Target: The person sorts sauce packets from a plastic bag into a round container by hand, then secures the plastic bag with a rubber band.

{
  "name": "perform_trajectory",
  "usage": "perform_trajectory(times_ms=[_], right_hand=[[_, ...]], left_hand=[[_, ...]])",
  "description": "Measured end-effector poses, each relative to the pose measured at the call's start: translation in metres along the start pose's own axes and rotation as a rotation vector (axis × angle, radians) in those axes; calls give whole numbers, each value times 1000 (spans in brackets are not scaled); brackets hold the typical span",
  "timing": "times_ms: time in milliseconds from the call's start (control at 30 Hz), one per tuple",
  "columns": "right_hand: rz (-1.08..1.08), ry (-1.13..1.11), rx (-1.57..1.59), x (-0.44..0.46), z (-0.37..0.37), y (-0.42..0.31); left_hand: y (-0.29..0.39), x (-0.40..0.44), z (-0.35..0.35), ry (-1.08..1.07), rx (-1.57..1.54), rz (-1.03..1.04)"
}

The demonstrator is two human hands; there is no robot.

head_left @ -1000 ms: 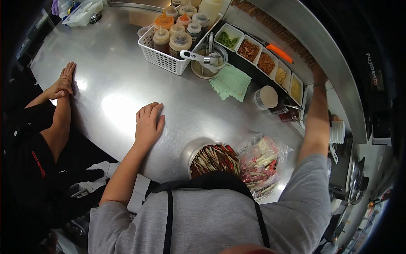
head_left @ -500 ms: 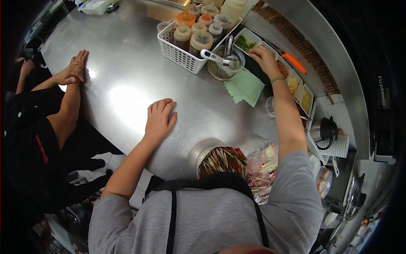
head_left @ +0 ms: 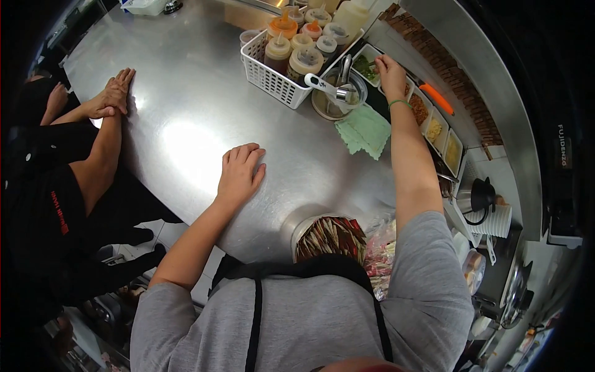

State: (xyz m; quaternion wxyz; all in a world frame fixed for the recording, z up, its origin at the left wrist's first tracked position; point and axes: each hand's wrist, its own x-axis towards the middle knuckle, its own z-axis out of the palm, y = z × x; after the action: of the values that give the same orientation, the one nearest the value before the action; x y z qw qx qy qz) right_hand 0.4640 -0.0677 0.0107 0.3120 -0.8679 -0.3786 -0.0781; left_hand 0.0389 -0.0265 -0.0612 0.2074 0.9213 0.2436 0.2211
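Observation:
My left hand [head_left: 240, 173] rests palm down on the steel table [head_left: 186, 149], fingers stretched out and holding nothing. Over the row of topping containers on the right, my right hand [head_left: 392, 77] has its fingertips pinched together; whatever is between them is too small to make out. Beside those fingertips is a white container of chopped green herbs [head_left: 367, 69]. Further along the row sit reddish-brown bits [head_left: 419, 110], pale yellow pieces [head_left: 434, 130] and a yellowish topping [head_left: 453, 152]. A green cloth [head_left: 364, 131] lies below my right wrist.
A white basket [head_left: 273, 84] of squeeze bottles stands at the back, next to a clear tub [head_left: 325, 108] with measuring spoons. Close to my body are a round container of paper-wrapped sticks [head_left: 331, 239] and a plastic bag [head_left: 379, 251]. Another person's hands [head_left: 113, 94] rest at the table's left edge.
My right hand has shifted slightly up and right, its fingers now drawn together by the herb container. My left hand stays on the table; the whole view has shifted a little.

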Motion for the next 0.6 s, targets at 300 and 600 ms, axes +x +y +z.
perform_trajectory(times_ms=[300, 600], right_hand=[[78, 72, 155, 25, -41, 21], [-223, -207, -290, 11, -36, 1]], left_hand=[[-1, 0, 1, -5, -16, -7], [-2, -1, 3, 27, 12, 15]])
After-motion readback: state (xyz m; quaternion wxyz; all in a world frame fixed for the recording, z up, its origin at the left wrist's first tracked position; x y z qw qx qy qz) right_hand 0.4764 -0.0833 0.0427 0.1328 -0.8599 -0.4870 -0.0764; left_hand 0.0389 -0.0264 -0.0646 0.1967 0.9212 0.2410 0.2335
